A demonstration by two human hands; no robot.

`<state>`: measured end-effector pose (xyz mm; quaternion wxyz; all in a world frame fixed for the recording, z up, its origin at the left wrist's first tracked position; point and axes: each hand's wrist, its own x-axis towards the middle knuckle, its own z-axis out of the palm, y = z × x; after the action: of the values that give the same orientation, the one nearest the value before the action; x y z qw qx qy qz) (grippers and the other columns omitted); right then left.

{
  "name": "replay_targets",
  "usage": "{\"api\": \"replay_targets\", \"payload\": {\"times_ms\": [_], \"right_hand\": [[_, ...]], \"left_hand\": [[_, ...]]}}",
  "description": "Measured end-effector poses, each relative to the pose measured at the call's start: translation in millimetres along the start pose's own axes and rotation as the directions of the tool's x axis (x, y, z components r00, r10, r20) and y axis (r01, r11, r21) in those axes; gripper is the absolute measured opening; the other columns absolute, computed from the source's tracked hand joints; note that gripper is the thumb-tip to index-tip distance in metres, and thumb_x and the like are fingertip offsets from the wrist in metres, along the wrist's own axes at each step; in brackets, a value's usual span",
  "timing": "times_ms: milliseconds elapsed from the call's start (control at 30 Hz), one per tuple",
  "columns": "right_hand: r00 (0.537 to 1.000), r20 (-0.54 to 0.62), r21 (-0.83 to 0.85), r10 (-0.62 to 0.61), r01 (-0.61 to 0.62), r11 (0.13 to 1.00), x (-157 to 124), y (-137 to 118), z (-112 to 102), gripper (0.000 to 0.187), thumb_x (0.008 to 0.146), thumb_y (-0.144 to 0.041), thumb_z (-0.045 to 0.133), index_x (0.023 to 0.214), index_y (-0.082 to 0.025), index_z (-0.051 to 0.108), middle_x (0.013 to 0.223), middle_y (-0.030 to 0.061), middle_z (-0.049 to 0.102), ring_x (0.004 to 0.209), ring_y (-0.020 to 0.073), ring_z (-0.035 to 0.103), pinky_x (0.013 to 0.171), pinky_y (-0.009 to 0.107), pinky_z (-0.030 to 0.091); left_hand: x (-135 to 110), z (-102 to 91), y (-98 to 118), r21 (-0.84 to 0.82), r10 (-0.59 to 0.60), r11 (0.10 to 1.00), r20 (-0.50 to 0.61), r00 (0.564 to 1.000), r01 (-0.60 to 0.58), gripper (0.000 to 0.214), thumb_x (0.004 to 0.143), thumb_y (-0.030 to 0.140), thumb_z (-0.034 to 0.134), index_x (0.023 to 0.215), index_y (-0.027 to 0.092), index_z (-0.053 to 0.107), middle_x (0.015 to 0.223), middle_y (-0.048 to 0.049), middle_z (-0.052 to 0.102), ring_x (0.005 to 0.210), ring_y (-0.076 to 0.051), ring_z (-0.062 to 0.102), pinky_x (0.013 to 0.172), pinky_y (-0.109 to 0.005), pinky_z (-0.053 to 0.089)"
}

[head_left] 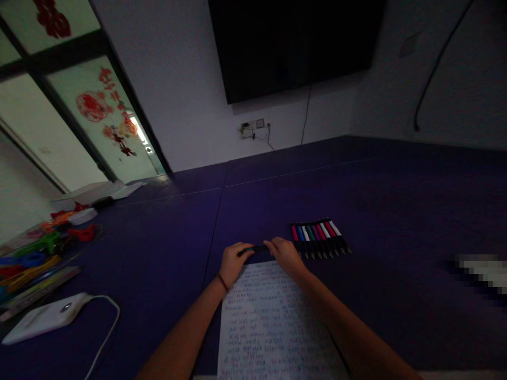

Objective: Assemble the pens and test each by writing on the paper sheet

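Between my two hands lies a dark pen, held level just above the far edge of a sheet of handwritten paper. My left hand has its fingers closed around one end of the pen. A brown band circles that wrist. My right hand pinches the other end with thumb and fingers. Right beside my right hand, several pens with coloured barrels and black grips lie in a neat row on the purple surface, tips toward me. My right forearm covers part of the paper's right side.
On the left sit a white power bank with a white cable and a heap of colourful plastic items. A blurred-out pale object lies far right. Beyond are a wall socket and a dark television.
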<state>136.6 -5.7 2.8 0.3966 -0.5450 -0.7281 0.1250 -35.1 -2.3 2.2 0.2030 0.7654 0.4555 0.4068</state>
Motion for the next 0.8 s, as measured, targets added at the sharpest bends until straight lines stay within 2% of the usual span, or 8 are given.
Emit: {"api": "replay_targets", "payload": {"times_ms": [133,267,367,433,467,567,700,800], "right_hand": [[0.994,0.039,0.096,0.101,-0.105,0.990,-2,-3,4,0.044,0.080,-0.038,0.035,0.042,-0.019,0.041,0.042,0.0004,0.047,0.043,0.0111,0.046,0.048,0.023,0.032],[0.979,0.077,0.189,0.190,-0.202,0.961,-4,-2,8,0.051,0.080,-0.046,0.030,0.038,-0.019,0.041,0.035,0.0001,0.042,0.039,0.0110,0.045,0.046,0.023,0.033],[0.984,0.026,0.343,0.179,-0.177,0.923,-1,0,7,0.042,0.077,-0.047,0.035,0.057,-0.017,0.056,0.048,0.0016,0.054,0.047,0.0122,0.052,0.049,0.022,0.038],[0.988,-0.007,0.445,0.154,-0.135,0.886,1,2,6,0.033,0.070,-0.046,0.044,0.073,-0.016,0.058,0.061,0.0029,0.059,0.055,0.0130,0.055,0.050,0.022,0.040],[0.989,-0.004,0.473,0.145,-0.126,0.872,2,2,6,0.032,0.068,-0.045,0.047,0.076,-0.016,0.058,0.063,0.0031,0.060,0.056,0.0131,0.056,0.051,0.022,0.041],[0.990,0.038,0.414,0.137,-0.140,0.900,1,0,4,0.028,0.070,-0.043,0.046,0.063,-0.017,0.056,0.052,0.0012,0.056,0.048,0.0121,0.052,0.047,0.022,0.039],[0.988,0.046,0.184,0.148,-0.154,0.971,-3,-4,-1,0.045,0.077,-0.043,0.037,0.041,-0.018,0.046,0.038,0.0006,0.047,0.040,0.0114,0.047,0.046,0.023,0.034],[0.995,-0.018,0.174,0.094,-0.089,0.981,-2,-5,-3,0.038,0.076,-0.043,0.040,0.050,-0.018,0.052,0.048,0.0022,0.054,0.046,0.0123,0.051,0.049,0.023,0.036]], "left_hand": [[-1,-1.6,2,0.044,0.034,0.998,0.072,0.997,-0.038,0.021,0.071,0.029,0.057,0.090,0.022,0.064,0.084,-0.0025,0.065,0.078,-0.014,0.058,0.072,-0.025,0.045],[-2,-2.9,4,0.123,0.012,0.992,0.128,0.992,-0.028,0.022,0.073,0.034,0.054,0.090,0.025,0.064,0.084,-0.0003,0.065,0.077,-0.013,0.058,0.072,-0.023,0.043],[-2,-3.8,5,0.168,-0.029,0.986,0.103,0.994,0.012,0.024,0.076,0.036,0.049,0.092,0.025,0.063,0.084,0.0004,0.065,0.077,-0.012,0.058,0.070,-0.022,0.042],[-1,-4.6,5,0.204,-0.046,0.979,0.088,0.995,0.027,0.026,0.078,0.037,0.046,0.094,0.025,0.062,0.084,0.0002,0.065,0.077,-0.013,0.057,0.068,-0.022,0.042],[-1,-5.1,4,0.220,-0.050,0.975,0.091,0.995,0.029,0.027,0.078,0.038,0.045,0.094,0.025,0.062,0.084,0.0001,0.065,0.077,-0.013,0.057,0.067,-0.021,0.042],[-1,-5.9,5,0.234,-0.047,0.972,0.119,0.992,0.018,0.027,0.080,0.037,0.043,0.094,0.025,0.062,0.085,0.0003,0.065,0.078,-0.012,0.058,0.069,-0.021,0.042],[-2,-5.4,5,0.228,-0.026,0.974,0.120,0.992,-0.002,0.028,0.073,0.040,0.053,0.095,0.026,0.061,0.091,0.0013,0.065,0.084,-0.013,0.057,0.075,-0.022,0.041],[-2,-5.6,6,0.260,-0.040,0.966,0.101,0.994,0.013,0.027,0.076,0.041,0.048,0.092,0.026,0.063,0.087,0.0010,0.066,0.080,-0.013,0.058,0.072,-0.022,0.042]]}}
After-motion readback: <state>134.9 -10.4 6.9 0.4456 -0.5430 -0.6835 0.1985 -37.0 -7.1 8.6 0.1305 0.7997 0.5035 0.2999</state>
